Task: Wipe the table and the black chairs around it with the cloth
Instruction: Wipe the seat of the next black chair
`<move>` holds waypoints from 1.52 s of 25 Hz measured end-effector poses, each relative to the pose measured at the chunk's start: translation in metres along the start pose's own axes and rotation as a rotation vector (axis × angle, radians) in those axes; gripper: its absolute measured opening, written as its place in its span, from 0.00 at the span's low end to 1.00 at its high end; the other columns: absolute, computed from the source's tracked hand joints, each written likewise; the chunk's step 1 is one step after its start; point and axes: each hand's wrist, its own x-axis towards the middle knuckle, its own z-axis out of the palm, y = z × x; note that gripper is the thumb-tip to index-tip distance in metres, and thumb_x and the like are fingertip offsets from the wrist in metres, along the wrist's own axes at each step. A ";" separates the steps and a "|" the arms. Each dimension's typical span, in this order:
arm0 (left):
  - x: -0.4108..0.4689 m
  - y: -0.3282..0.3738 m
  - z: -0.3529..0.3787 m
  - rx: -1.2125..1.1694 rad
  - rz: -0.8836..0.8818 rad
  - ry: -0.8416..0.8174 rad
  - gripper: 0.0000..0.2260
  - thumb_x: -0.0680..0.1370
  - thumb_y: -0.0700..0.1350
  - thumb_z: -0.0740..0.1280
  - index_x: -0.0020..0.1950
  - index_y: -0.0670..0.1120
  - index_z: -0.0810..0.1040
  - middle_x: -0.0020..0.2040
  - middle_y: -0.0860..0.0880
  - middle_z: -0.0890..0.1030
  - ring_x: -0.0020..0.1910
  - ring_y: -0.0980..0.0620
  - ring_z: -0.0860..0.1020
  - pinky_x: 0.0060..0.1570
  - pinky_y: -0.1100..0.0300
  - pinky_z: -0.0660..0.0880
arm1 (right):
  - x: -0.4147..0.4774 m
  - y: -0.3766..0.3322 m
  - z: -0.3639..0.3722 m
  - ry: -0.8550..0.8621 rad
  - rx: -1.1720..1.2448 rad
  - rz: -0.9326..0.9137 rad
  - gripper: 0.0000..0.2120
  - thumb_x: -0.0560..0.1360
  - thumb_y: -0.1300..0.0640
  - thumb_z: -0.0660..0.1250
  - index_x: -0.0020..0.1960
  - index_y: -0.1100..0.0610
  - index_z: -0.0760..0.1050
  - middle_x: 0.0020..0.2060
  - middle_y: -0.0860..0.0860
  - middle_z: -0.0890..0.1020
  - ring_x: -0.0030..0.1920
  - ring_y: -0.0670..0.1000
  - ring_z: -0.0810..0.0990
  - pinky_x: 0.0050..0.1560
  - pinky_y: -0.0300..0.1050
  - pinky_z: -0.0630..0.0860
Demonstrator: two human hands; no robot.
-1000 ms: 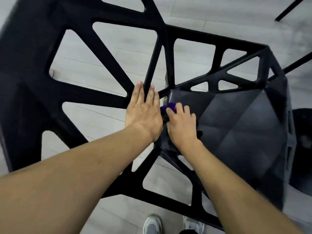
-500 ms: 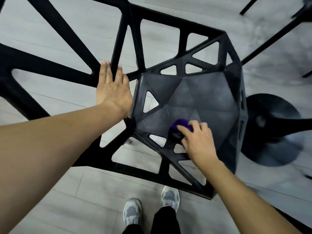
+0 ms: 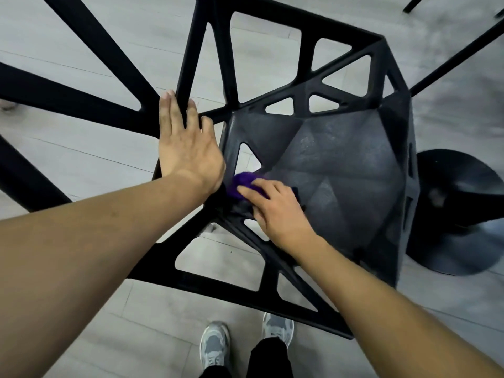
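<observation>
A black chair (image 3: pixel 341 170) with a faceted seat and triangular cut-outs fills the middle of the head view, seen from above. My left hand (image 3: pixel 185 148) lies flat with fingers extended against the chair's black backrest struts, at the seat's left edge. My right hand (image 3: pixel 275 211) presses a bunched purple cloth (image 3: pixel 241 184) onto the seat's near left corner. Most of the cloth is hidden under my fingers. The table top is out of view.
A round black pedestal base (image 3: pixel 452 214) stands on the grey plank floor to the right of the chair. Thin black legs (image 3: pixel 458 58) cross the upper right. My shoes (image 3: pixel 215 347) show at the bottom, just behind the chair's frame.
My right hand has slid the cloth from the seat's front middle to the near left corner, close to my left wrist. The left hand kept its place on the backrest.
</observation>
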 end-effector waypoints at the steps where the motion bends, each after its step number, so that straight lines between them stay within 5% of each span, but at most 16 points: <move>1: -0.001 -0.002 0.001 -0.014 -0.001 0.014 0.24 0.81 0.49 0.50 0.76 0.41 0.64 0.82 0.38 0.53 0.80 0.29 0.42 0.78 0.38 0.37 | -0.004 0.026 -0.015 -0.005 -0.045 -0.090 0.23 0.74 0.58 0.60 0.67 0.53 0.78 0.59 0.57 0.80 0.54 0.61 0.78 0.54 0.55 0.75; 4: -0.002 0.001 0.001 -0.034 -0.020 0.023 0.24 0.82 0.50 0.47 0.74 0.41 0.66 0.82 0.38 0.56 0.80 0.29 0.43 0.78 0.38 0.37 | 0.028 0.117 -0.061 0.215 -0.172 0.250 0.22 0.73 0.61 0.62 0.66 0.55 0.78 0.59 0.60 0.80 0.55 0.64 0.78 0.56 0.57 0.75; 6: 0.000 0.008 0.004 -0.025 -0.036 0.028 0.24 0.82 0.50 0.47 0.73 0.42 0.67 0.82 0.38 0.56 0.80 0.28 0.43 0.78 0.37 0.37 | 0.030 0.100 -0.045 0.276 -0.109 0.464 0.23 0.72 0.61 0.63 0.66 0.56 0.78 0.61 0.60 0.79 0.57 0.64 0.78 0.58 0.56 0.73; 7: 0.000 0.010 0.004 -0.026 -0.040 0.024 0.24 0.82 0.50 0.47 0.73 0.41 0.68 0.82 0.38 0.56 0.80 0.28 0.43 0.78 0.37 0.37 | 0.018 0.067 -0.026 0.236 -0.071 0.424 0.23 0.71 0.61 0.62 0.65 0.56 0.79 0.60 0.60 0.79 0.57 0.64 0.78 0.58 0.57 0.74; 9: 0.002 0.009 0.001 -0.043 -0.041 0.013 0.24 0.82 0.50 0.47 0.73 0.41 0.68 0.82 0.38 0.56 0.80 0.28 0.43 0.78 0.37 0.37 | -0.023 0.013 -0.014 0.060 0.043 0.035 0.24 0.71 0.61 0.63 0.66 0.54 0.79 0.61 0.59 0.80 0.57 0.62 0.78 0.58 0.57 0.75; 11: 0.002 0.006 0.001 -0.029 -0.056 0.006 0.24 0.82 0.50 0.47 0.73 0.40 0.68 0.82 0.38 0.57 0.80 0.28 0.43 0.78 0.37 0.37 | -0.026 0.038 -0.030 -0.138 0.016 -0.226 0.24 0.72 0.63 0.67 0.67 0.53 0.78 0.61 0.58 0.80 0.57 0.61 0.78 0.59 0.56 0.76; 16: 0.006 0.025 0.011 -0.143 -0.140 0.106 0.24 0.80 0.51 0.54 0.71 0.38 0.69 0.82 0.37 0.54 0.79 0.27 0.46 0.78 0.36 0.41 | -0.017 0.101 -0.071 0.160 -0.076 0.329 0.24 0.70 0.64 0.66 0.65 0.55 0.79 0.60 0.59 0.80 0.57 0.62 0.78 0.59 0.57 0.73; 20: -0.016 0.090 0.030 -0.461 0.304 0.122 0.27 0.83 0.53 0.54 0.81 0.46 0.60 0.83 0.39 0.53 0.79 0.33 0.57 0.77 0.39 0.57 | -0.131 0.041 -0.085 -0.054 0.017 0.120 0.26 0.71 0.61 0.68 0.69 0.51 0.76 0.63 0.54 0.78 0.62 0.57 0.75 0.62 0.54 0.71; 22: -0.024 0.125 0.055 -0.445 0.496 0.057 0.28 0.83 0.57 0.46 0.83 0.52 0.52 0.84 0.43 0.50 0.80 0.36 0.55 0.79 0.42 0.54 | -0.133 0.074 -0.100 -0.020 -0.038 0.078 0.26 0.71 0.63 0.68 0.68 0.53 0.77 0.61 0.56 0.79 0.60 0.58 0.76 0.60 0.56 0.73; 26: -0.023 0.145 0.088 -0.478 0.493 0.029 0.28 0.84 0.59 0.42 0.84 0.54 0.44 0.84 0.45 0.45 0.82 0.39 0.47 0.81 0.44 0.45 | -0.039 0.176 -0.117 0.228 -0.179 0.313 0.22 0.74 0.61 0.62 0.68 0.55 0.77 0.60 0.61 0.78 0.57 0.62 0.76 0.58 0.55 0.73; 29: -0.022 0.142 0.093 -0.513 0.505 0.034 0.28 0.85 0.60 0.44 0.83 0.56 0.43 0.84 0.47 0.42 0.82 0.41 0.44 0.80 0.46 0.41 | 0.011 0.218 -0.125 0.215 -0.132 0.437 0.24 0.77 0.57 0.57 0.72 0.51 0.73 0.64 0.57 0.75 0.62 0.60 0.74 0.64 0.50 0.70; 33: -0.018 0.137 0.082 -0.523 0.546 -0.037 0.28 0.85 0.58 0.50 0.84 0.56 0.45 0.84 0.47 0.43 0.82 0.39 0.45 0.80 0.46 0.43 | -0.047 0.168 -0.112 0.254 -0.114 0.419 0.23 0.75 0.59 0.61 0.69 0.51 0.76 0.63 0.56 0.76 0.62 0.60 0.74 0.63 0.52 0.69; 38: 0.016 0.102 0.065 -0.560 0.728 -0.160 0.29 0.85 0.45 0.58 0.84 0.49 0.49 0.84 0.46 0.47 0.82 0.42 0.49 0.80 0.55 0.44 | -0.172 0.067 -0.098 -0.054 -0.017 0.211 0.22 0.75 0.59 0.61 0.68 0.51 0.78 0.65 0.53 0.76 0.64 0.59 0.74 0.68 0.53 0.64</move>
